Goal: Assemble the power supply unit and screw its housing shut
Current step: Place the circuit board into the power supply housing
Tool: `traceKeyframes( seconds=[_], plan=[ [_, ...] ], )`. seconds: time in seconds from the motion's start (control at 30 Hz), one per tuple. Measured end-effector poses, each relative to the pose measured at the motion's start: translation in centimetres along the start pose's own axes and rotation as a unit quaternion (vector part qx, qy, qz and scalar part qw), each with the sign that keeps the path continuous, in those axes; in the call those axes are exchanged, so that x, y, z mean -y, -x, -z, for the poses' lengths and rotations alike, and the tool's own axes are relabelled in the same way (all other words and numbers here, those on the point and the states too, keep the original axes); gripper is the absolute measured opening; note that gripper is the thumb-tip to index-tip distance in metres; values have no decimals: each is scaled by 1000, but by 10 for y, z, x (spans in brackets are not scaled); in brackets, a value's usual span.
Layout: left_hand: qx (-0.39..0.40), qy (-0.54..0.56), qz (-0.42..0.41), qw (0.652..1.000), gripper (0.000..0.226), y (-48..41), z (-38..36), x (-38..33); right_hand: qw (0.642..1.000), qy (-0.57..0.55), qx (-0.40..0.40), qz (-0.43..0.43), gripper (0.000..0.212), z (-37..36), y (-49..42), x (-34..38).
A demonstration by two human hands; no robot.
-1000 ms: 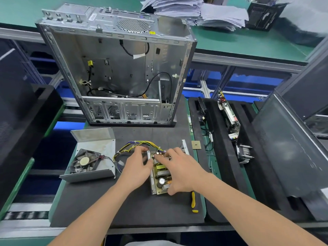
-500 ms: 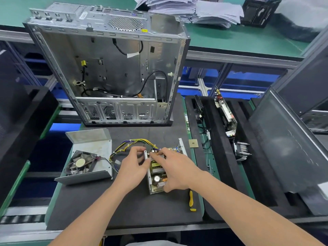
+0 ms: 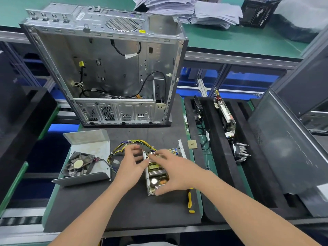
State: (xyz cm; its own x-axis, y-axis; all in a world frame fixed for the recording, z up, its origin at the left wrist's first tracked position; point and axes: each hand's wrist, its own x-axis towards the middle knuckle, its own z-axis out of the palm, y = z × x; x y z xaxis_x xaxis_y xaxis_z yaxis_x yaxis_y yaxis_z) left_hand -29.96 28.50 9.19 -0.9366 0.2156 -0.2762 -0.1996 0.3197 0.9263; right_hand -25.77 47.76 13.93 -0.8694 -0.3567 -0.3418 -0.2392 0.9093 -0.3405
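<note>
The power supply's open base (image 3: 147, 181), with its circuit board (image 3: 156, 174) showing, lies on the dark mat (image 3: 124, 210). My left hand (image 3: 131, 166) is at its left wall with the thumb against the metal edge; its fingers are blurred above the yellow wire bundle (image 3: 119, 149). Across the board my right hand (image 3: 177, 173) lies spread, fingers reaching the far end and thumb at the near corner. The housing cover (image 3: 92, 148) with its fan (image 3: 78, 165) sits apart to the left. A yellow-and-black screwdriver (image 3: 190, 199) lies right of the base.
An open computer case (image 3: 106, 68) stands behind the mat. A small square chip (image 3: 192, 144) lies near the mat's right edge. To the right, black foam trays (image 3: 216, 157) hold circuit boards, and a grey side panel (image 3: 284, 148) leans there. Paper stacks (image 3: 186, 8) sit on the far bench.
My left fingers have lifted off the wires and blur in motion. My right hand has spread wider over the board. The base has stayed where it was on the mat.
</note>
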Motion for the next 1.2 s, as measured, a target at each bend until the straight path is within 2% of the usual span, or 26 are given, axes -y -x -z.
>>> traceKeyframes(
  seconds=[0.03,0.1,0.13,0.17,0.27,0.37,0.47,0.6,0.73,0.97,1.03,1.1,1.2],
  plan=[
    [1,9,7,1000,54,-2,0,-1,997,-66,-31,0,92,9,2,-4],
    [2,33,20,999,58,-6,0,-3,976,-148,-156,-24,47,26,3,-17],
    [0,66,28,997,58,-8,0,-4,966,-147,-207,-58,35,33,3,-25],
    [-5,114,41,993,55,-9,-1,-5,960,-131,-229,-97,32,38,2,-33],
    [-19,248,90,964,33,-15,-6,-8,963,-102,-166,-184,37,43,-2,-49],
    [-33,293,112,949,23,-20,-9,-10,962,-143,-131,-194,40,35,-5,-53],
    [-43,319,139,936,20,-27,-10,-17,956,-164,-144,-196,38,28,-6,-53],
    [-43,320,148,935,16,-29,-12,-24,953,-171,-149,-200,36,27,-5,-54],
    [-78,331,147,929,14,-23,-12,-25,949,-182,-154,-205,35,25,-6,-56],
    [-70,340,116,931,16,-24,-7,-30,947,-187,-159,-207,35,23,-7,-56],
    [-73,352,120,926,9,-23,-5,-29,947,-191,-161,-202,36,23,-6,-57],
    [-89,363,125,919,8,-21,-6,-26,946,-197,-164,-200,36,23,-6,-57],
    [-129,371,140,909,18,-18,-13,-24,944,-202,-167,-199,36,22,-5,-57]
  ],
)
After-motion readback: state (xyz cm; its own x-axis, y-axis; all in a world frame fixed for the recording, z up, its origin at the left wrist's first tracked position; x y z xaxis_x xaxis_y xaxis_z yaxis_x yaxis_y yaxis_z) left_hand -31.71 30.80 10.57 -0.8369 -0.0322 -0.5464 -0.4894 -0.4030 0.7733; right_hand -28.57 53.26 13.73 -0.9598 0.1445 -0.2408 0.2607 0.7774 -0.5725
